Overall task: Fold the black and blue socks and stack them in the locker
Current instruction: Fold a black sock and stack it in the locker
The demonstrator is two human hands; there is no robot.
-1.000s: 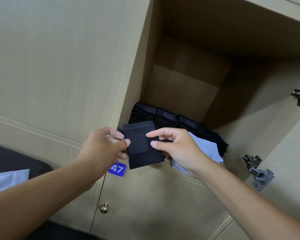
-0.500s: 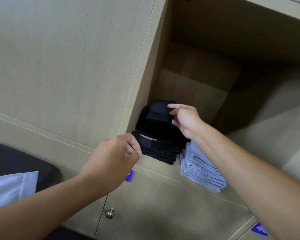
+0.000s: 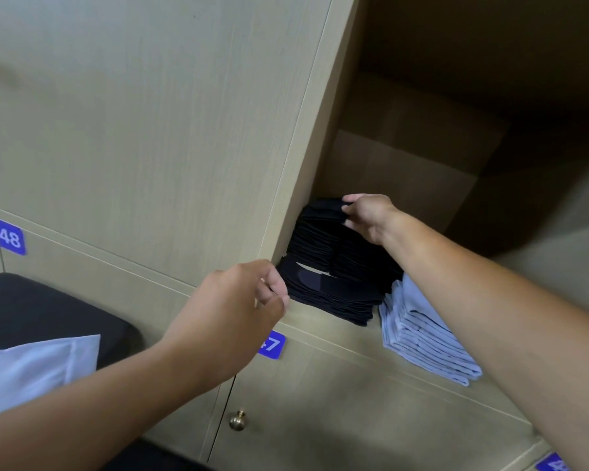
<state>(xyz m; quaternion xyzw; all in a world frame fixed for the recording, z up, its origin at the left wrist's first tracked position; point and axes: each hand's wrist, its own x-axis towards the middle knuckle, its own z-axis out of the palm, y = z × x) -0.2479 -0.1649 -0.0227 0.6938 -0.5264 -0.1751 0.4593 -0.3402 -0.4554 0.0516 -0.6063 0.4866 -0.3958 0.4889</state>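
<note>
A: Centre of figure: the folded black sock (image 3: 323, 207), lying on top of the black sock stack (image 3: 334, 263) at the left front of the open locker (image 3: 405, 158). Where are the hands?

B: The right hand (image 3: 366, 215) pinches the sock's near edge between thumb and fingertips, at the top of the stack. The left hand (image 3: 232, 307) hangs just outside the locker's left corner, fingers loosely curled and holding nothing visible.

A: And the blue socks?

B: The blue sock stack (image 3: 422, 338) lies just right of the black one, touching its lower edge, on the same locker shelf (image 3: 323, 321).

A: Surroundings?

B: Number plate 47 (image 3: 271, 345) on the door below, with a brass knob (image 3: 237, 420); plate 48 (image 3: 9, 236) further left; a dark cushion (image 3: 31, 307) with light cloth (image 3: 31, 372) at lower left.

A: Likely hazards?

B: The black stack stands tall and looks uneven, with a gap low down. Dragging the top sock on release would probably shear the upper layers forward, off the shelf or onto the blue stack. Letting go off-centre may unfold the sock.
</note>
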